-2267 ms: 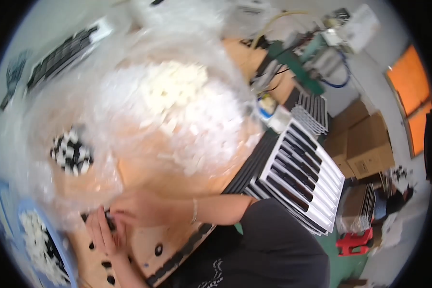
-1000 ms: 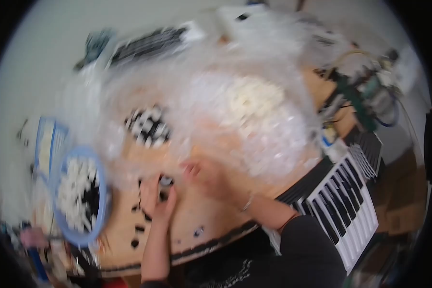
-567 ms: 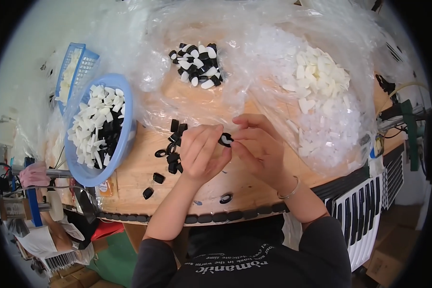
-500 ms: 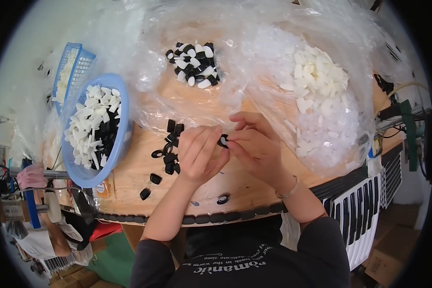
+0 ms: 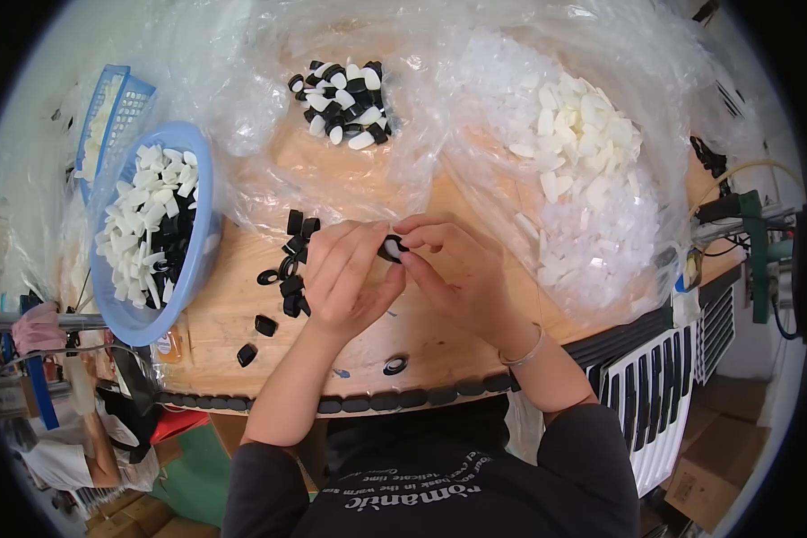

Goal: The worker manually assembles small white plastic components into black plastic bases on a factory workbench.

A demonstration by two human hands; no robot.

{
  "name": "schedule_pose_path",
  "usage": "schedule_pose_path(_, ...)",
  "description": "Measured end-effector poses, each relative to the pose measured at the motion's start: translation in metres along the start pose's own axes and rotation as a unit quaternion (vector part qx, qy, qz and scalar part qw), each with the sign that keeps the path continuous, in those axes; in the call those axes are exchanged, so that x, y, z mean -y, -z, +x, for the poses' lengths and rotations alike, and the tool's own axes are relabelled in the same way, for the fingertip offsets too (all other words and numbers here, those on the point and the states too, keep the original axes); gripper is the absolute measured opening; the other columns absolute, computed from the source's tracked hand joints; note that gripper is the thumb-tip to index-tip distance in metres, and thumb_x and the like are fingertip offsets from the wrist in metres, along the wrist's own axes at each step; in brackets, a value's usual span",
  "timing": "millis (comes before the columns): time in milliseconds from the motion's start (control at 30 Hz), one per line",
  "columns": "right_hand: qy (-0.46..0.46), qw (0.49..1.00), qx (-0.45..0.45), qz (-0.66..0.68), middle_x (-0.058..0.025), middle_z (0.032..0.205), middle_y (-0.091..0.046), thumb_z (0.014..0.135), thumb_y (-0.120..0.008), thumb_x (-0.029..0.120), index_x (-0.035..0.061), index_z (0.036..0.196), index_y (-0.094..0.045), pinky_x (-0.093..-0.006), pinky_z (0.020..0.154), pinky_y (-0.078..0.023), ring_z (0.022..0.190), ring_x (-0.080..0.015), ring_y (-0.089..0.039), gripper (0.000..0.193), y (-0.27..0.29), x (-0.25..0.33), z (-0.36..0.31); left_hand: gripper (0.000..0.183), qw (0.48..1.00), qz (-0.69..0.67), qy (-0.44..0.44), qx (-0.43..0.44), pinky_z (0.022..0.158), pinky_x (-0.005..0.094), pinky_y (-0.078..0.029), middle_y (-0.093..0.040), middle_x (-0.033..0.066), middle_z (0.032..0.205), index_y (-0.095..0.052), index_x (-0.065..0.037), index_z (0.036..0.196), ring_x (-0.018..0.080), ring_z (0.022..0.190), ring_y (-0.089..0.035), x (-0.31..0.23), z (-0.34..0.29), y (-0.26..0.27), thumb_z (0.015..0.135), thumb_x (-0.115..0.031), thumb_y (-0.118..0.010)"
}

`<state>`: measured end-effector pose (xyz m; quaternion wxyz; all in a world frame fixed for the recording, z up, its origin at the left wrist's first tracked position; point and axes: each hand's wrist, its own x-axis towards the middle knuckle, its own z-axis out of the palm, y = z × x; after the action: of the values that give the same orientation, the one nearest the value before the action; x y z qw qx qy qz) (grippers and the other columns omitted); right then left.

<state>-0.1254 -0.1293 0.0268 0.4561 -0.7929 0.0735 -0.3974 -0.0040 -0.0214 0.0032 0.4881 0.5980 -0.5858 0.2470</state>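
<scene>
Over the middle of the table, my left hand (image 5: pixel 348 280) is closed on a small black oval piece (image 5: pixel 386 254). Its opening shows a whitish oval part inside. The thumb and index finger of my right hand (image 5: pixel 453 280) pinch the same piece from the right side. Loose black oval pieces (image 5: pixel 291 286) lie beside and partly behind my left hand. A single black ring-shaped piece with a pale middle (image 5: pixel 394 365) rests nearer the table edge, between my forearms. My fingers hide part of the held piece.
A blue basin (image 5: pixel 208 211) with white and black parts stands left, a blue basket (image 5: pixel 121 112) behind it. A black-and-white heap (image 5: pixel 345 103) lies far centre; pale flat pieces (image 5: pixel 592 134) lie on plastic sheeting at right. A black row (image 5: pixel 386 401) lines the near edge.
The whole view has shifted, so everything sits a little further left and up. Both hands stay on the black piece; my right fingers have drawn closer together around it.
</scene>
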Motion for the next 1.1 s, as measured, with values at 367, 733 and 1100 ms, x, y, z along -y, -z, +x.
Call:
schedule_pose_path(367, 0.05, 0.996, 0.036, -0.059, -0.0148, 0.105, -0.064, 0.08, -0.062, -0.006, 0.0015, 0.088, -0.059, -0.0319, 0.07, -0.052, 0.082, -0.0269, -0.065, 0.011, 0.001, -0.001, -0.001, 0.046, 0.999, 0.025, -0.033, 0.029, 0.07, 0.0353, -0.046, -0.066, 0.0127, 0.096, -0.064, 0.004, 0.105, 0.0278, 0.085, -0.062, -0.004, 0.001, 0.0, 0.061, 0.0, -0.073)
schedule_pose_path(733, 0.044, 0.997, -0.025, -0.054, -0.0153, 0.104, -0.065, 0.079, -0.066, -0.005, 0.0007, 0.093, -0.06, -0.0329, 0.072, -0.053, 0.084, -0.027, -0.066, 0.016, -0.002, 0.001, -0.005, 0.048, 0.999, 0.02, 0.024, 0.028, 0.073, 0.0363, -0.044, -0.065, 0.0112, 0.095, -0.063, 0.003, 0.106, 0.0275, 0.085, -0.061, -0.006, -0.001, -0.001, 0.06, -0.001, -0.075)
schedule_pose_path(1100, 0.033, 0.999, 0.023, -0.016, -0.0149, 0.112, -0.063, 0.076, -0.067, -0.005, 0.0002, 0.092, -0.063, -0.0319, 0.079, -0.052, 0.093, -0.0265, -0.064, 0.017, -0.003, -0.002, -0.005, 0.046, 0.997, 0.069, -0.009, 0.025, 0.074, 0.0369, -0.043, -0.066, 0.0113, 0.096, -0.063, 0.003, 0.108, 0.0266, 0.086, -0.061, -0.003, -0.001, 0.002, 0.065, -0.007, -0.076)
